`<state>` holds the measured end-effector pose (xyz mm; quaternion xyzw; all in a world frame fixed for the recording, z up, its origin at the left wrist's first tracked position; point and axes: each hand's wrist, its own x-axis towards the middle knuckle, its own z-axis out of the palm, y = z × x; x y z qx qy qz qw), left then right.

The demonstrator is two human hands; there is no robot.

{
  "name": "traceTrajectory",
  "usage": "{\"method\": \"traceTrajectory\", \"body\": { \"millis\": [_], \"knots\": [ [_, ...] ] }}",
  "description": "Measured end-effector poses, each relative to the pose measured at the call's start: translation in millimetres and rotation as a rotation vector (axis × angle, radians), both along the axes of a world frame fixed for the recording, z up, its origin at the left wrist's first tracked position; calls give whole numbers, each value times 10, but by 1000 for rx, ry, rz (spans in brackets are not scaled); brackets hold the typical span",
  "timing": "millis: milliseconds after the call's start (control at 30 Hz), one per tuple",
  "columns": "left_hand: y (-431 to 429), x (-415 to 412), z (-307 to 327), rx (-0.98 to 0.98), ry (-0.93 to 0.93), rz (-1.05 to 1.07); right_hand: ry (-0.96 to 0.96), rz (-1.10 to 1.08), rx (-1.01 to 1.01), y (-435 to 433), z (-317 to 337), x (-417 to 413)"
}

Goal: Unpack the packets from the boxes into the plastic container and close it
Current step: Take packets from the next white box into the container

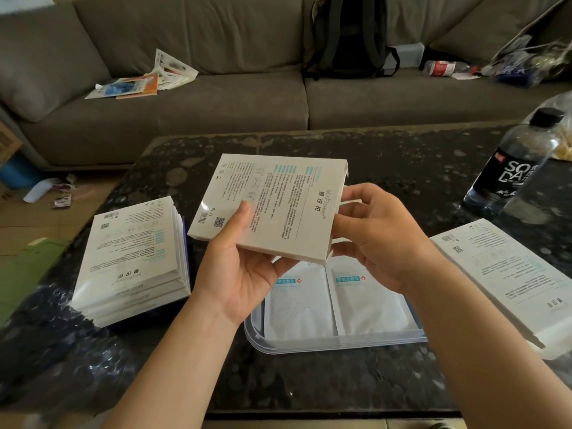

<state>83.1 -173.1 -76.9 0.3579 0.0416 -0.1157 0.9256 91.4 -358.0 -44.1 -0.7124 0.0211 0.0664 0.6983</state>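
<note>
**Q:** Head view. What object is held, and how does it look?

**A:** A flat white box (269,205), printed face up, with small black text, pale teal bars, a QR code and a barcode. It is tilted and held in the air above the plastic container (340,346). A flap stands open at its right end.

**Q:** State of each hand?

**A:** The left hand (244,267) grips the box from beneath, with the thumb pressed on the printed face. The right hand (374,233) has its fingers curled at the open right end, pinching that edge.

**Q:** Where do the other task items lie?

**A:** The clear container sits on the dark speckled table (309,382) with no lid on it. It holds two white packets (297,308) side by side. A stack of like boxes (133,261) stands to the left, and a further box (507,274) lies to the right. A soda bottle (513,159) stands at far right.
</note>
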Motion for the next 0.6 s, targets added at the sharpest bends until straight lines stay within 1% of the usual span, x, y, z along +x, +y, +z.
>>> {"method": "traceTrajectory", "body": {
  "millis": [67,133,167,233,467,600],
  "knots": [
    [-7,4,-10,0,5,12,-86,-87,-121,14,-20,8],
    [-19,3,-14,15,-3,16,-170,-100,-208,14,-42,10],
    [-27,3,-14,20,-8,17,-181,-93,-225,13,-42,6],
    [-35,2,-18,18,-22,23,-157,-75,-222,6,-32,-4],
    [-21,-1,-1,72,-74,52,46,63,-38,-44,33,-15],
    [-8,3,-25,89,-85,45,103,57,-40,-37,11,23]
  ]
}}
